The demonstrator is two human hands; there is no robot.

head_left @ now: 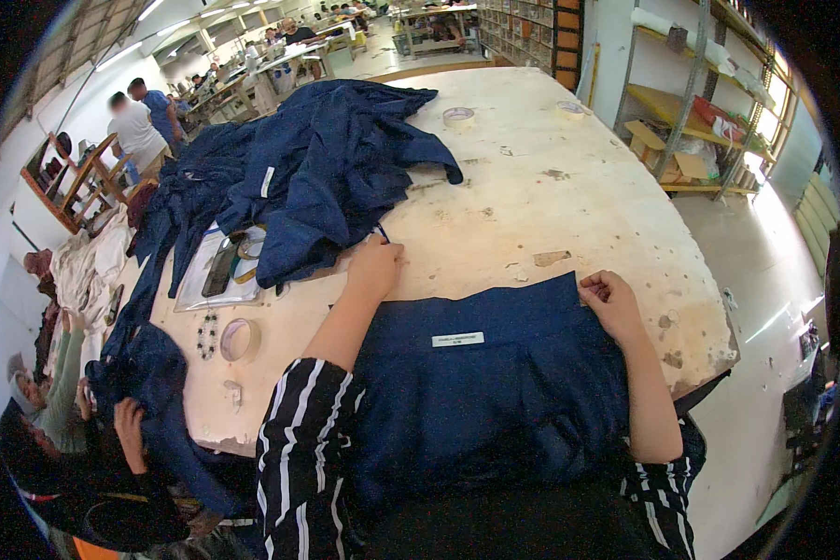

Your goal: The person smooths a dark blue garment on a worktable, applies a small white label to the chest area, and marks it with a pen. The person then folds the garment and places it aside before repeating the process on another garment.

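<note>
In front of me a navy cloth garment (pixel 495 392) lies over the near table edge and my lap, with a small white label (pixel 457 340) near its upper edge. My right hand (pixel 611 303) is closed, thumb and fingers pinching at the garment's upper right corner. Beyond its upper left edge, my left hand (pixel 376 266) is closed above the tabletop. A thin dark tip shows at those fingers; its kind cannot be made out. Just past that hand lies a heap of navy garments (pixel 345 140), one with a white label (pixel 267 182).
The worn pale table (pixel 625 205) carries tape rolls (pixel 240 341), a beaded string (pixel 206 336) and a clear sleeve (pixel 191 280) under a dark flat object (pixel 219 266). At left, a co-worker's hand (pixel 131 431) holds navy cloth. Metal shelves (pixel 691 112) stand right.
</note>
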